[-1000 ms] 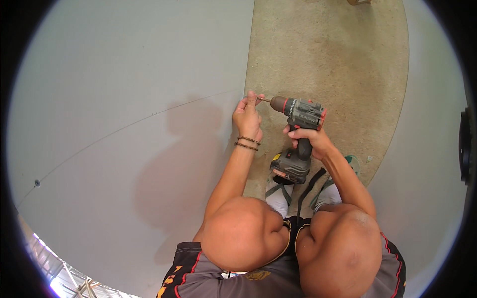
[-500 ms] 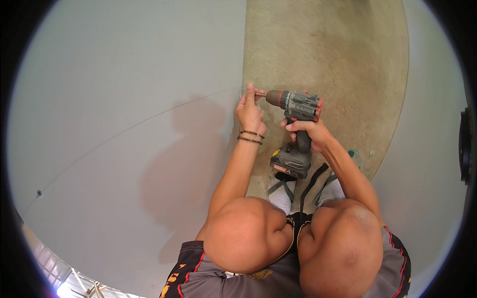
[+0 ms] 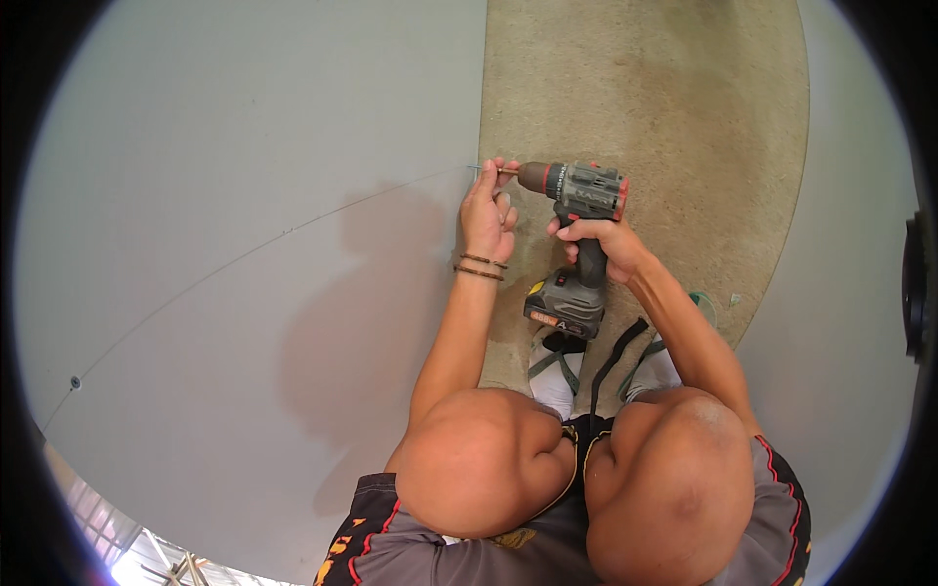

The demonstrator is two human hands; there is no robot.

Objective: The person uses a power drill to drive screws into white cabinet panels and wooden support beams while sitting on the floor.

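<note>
My right hand (image 3: 611,244) grips a cordless drill (image 3: 589,193) by its handle, with the forefinger near the trigger. The drill lies level, its chuck turned left toward a grey panel (image 3: 225,117). A copper-coloured bit (image 3: 507,172) runs from the chuck to my left hand (image 3: 486,213). The left thumb and fingers pinch around the bit's tip, at the panel's edge. Between them sits what looks like a screw (image 3: 474,167); only a thin end shows toward the panel, and the fingers hide the rest. The battery (image 3: 567,305) hangs below the drill's handle.
A thin dark line (image 3: 210,269) runs across the panel to a round screw head (image 3: 75,383). Concrete floor (image 3: 655,107) lies between this panel and another grey surface (image 3: 840,391) on the right. A black strap (image 3: 616,361) hangs between my feet.
Both hands and the drill have shifted slightly up and left together, bringing the bit's tip nearer the panel's edge. The left fingers have curled in more.
</note>
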